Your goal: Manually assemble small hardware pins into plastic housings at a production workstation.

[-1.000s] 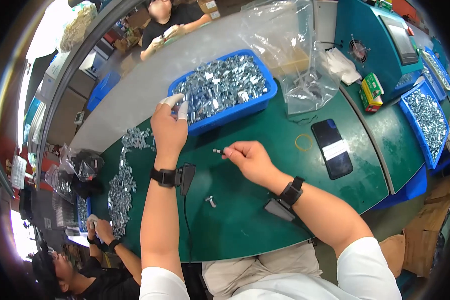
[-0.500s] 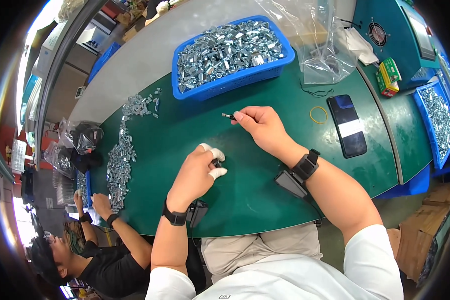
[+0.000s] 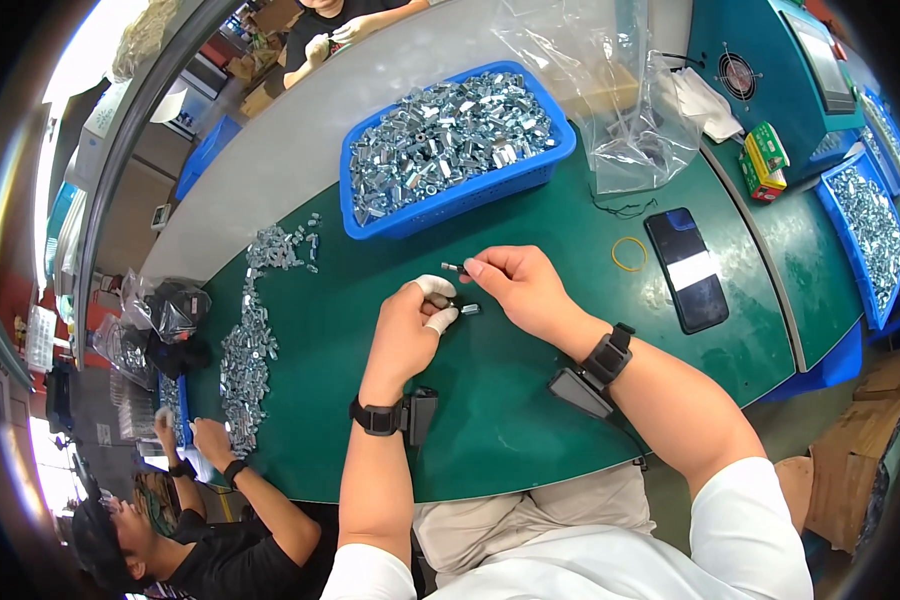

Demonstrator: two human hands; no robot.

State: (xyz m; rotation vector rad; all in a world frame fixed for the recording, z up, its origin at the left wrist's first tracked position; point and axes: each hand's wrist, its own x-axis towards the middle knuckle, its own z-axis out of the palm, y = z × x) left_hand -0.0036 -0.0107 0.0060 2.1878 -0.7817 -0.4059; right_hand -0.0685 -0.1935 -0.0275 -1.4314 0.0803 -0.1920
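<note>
My left hand (image 3: 410,325), with white covers on its thumb and fingertips, pinches a small shiny metal hex nut (image 3: 471,310). The long nut points toward my right hand. Just above and to the right, my right hand (image 3: 522,285) holds a short dark-and-silver rod (image 3: 452,268) between thumb and forefinger. The rod's silver end sticks out to the left, above the nut, and the two pieces are apart. What else lies inside my curled fingers is hidden.
Beyond my hands stands a blue basket (image 3: 450,208) full of metal nuts. Loose nuts (image 3: 245,370) lie in a strip at left. A phone (image 3: 688,270), a yellow rubber band (image 3: 629,254) and a clear plastic bag (image 3: 635,150) are at right. Co-workers sit left and across.
My left hand has moved up and right, closer to my right hand, and the nut now shows at its fingertips. The rod stays in my right hand. The view has shifted slightly.
</note>
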